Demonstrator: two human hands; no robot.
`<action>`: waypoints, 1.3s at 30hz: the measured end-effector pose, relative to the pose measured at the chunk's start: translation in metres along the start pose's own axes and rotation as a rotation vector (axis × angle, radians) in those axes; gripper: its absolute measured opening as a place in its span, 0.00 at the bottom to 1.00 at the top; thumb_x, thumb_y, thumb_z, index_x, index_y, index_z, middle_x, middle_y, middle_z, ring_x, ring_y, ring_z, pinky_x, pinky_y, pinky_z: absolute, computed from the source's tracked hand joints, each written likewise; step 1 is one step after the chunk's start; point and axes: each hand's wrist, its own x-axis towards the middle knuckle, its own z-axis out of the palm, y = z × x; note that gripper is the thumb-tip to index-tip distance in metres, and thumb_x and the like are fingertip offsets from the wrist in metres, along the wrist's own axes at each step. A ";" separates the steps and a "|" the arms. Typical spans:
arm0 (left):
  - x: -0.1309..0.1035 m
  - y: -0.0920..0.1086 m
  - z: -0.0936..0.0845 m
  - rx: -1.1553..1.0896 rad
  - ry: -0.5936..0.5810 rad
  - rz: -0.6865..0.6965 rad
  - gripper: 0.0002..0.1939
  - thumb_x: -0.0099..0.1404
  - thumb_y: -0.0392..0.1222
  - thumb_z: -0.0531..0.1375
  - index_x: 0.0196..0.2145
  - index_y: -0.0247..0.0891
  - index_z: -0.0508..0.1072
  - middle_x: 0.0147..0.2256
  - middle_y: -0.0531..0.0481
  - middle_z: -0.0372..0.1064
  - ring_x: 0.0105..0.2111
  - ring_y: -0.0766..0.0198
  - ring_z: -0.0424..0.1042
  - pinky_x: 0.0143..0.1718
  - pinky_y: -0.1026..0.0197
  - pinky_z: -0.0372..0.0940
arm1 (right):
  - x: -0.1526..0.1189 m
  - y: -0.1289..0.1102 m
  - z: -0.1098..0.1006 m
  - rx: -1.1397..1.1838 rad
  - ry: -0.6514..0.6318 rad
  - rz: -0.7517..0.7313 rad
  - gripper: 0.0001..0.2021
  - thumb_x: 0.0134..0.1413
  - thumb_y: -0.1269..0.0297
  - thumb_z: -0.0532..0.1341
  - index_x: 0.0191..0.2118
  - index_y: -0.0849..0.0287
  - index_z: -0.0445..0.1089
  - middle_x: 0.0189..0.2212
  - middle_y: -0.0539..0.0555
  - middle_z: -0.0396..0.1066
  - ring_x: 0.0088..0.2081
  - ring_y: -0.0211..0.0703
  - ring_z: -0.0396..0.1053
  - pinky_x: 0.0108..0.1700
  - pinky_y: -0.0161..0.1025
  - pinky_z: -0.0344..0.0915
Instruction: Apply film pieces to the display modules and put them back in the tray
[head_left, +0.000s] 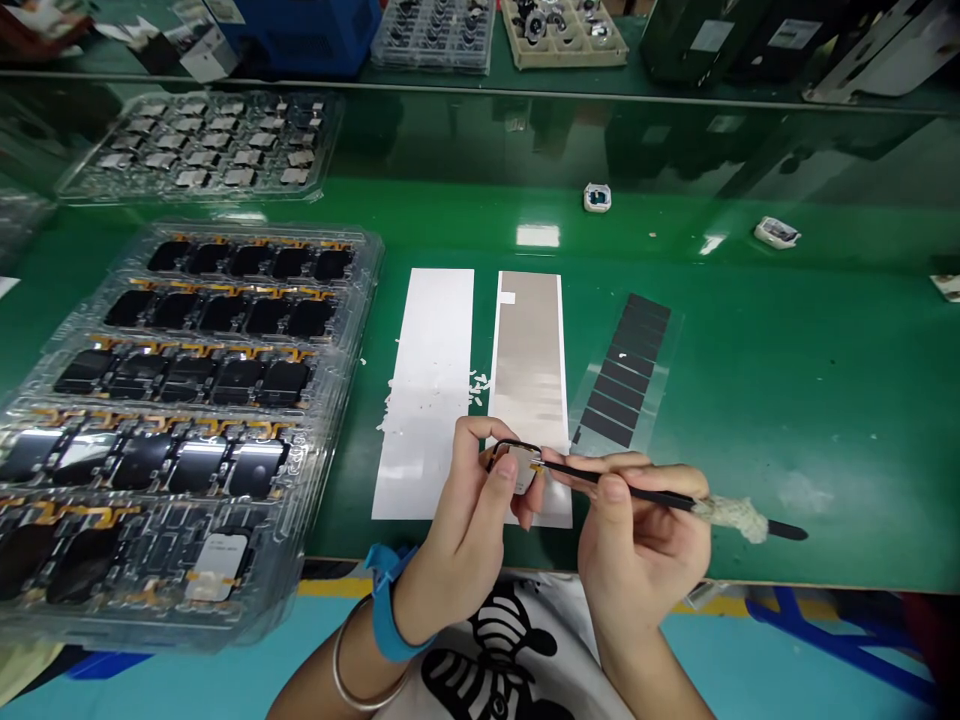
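Note:
Between the thumb and fingers of my left hand (472,515) is a small watch-sized screen module (519,470), its grey back turned up and a dark rim along its top. My right hand (645,530) grips black tweezers (652,494), wrapped near the rear with pale, fuzzy material. The tweezer tips meet the module's right edge, by a small orange-yellow flex piece. Under my hands lie a beige adhesive sheet (529,350) and, left of it, a white sheet (435,350). Fingers partly cover the module.
A clear tray (367,290) of dark screen modules stands left, with another parts tray (330,150) behind. A film strip with black rectangles (634,370) lies right. Two small white-edged parts (598,197) sit farther back. White scraps (478,385) lie between the sheets. A shelf edge crosses the back.

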 end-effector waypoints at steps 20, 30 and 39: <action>0.004 -0.002 0.001 0.298 -0.026 -0.058 0.09 0.75 0.47 0.53 0.37 0.44 0.58 0.25 0.60 0.50 0.24 0.68 0.53 0.25 0.65 0.52 | 0.034 -0.004 -0.051 -0.356 0.045 0.147 0.09 0.59 0.63 0.66 0.37 0.58 0.66 0.35 0.53 0.75 0.27 0.42 0.80 0.32 0.38 0.81; 0.006 -0.004 0.003 0.715 -0.161 0.011 0.04 0.74 0.38 0.52 0.39 0.44 0.57 0.25 0.60 0.57 0.21 0.68 0.60 0.22 0.66 0.54 | 0.037 0.005 -0.048 -0.426 -0.047 0.157 0.07 0.60 0.63 0.66 0.38 0.58 0.68 0.36 0.53 0.75 0.31 0.42 0.81 0.33 0.33 0.80; 0.010 -0.007 0.009 0.978 -0.277 0.159 0.07 0.76 0.38 0.50 0.50 0.45 0.62 0.43 0.51 0.75 0.40 0.60 0.77 0.37 0.61 0.71 | 0.038 0.002 -0.047 -0.358 -0.019 0.207 0.07 0.58 0.64 0.67 0.36 0.59 0.69 0.34 0.54 0.77 0.32 0.42 0.81 0.33 0.32 0.79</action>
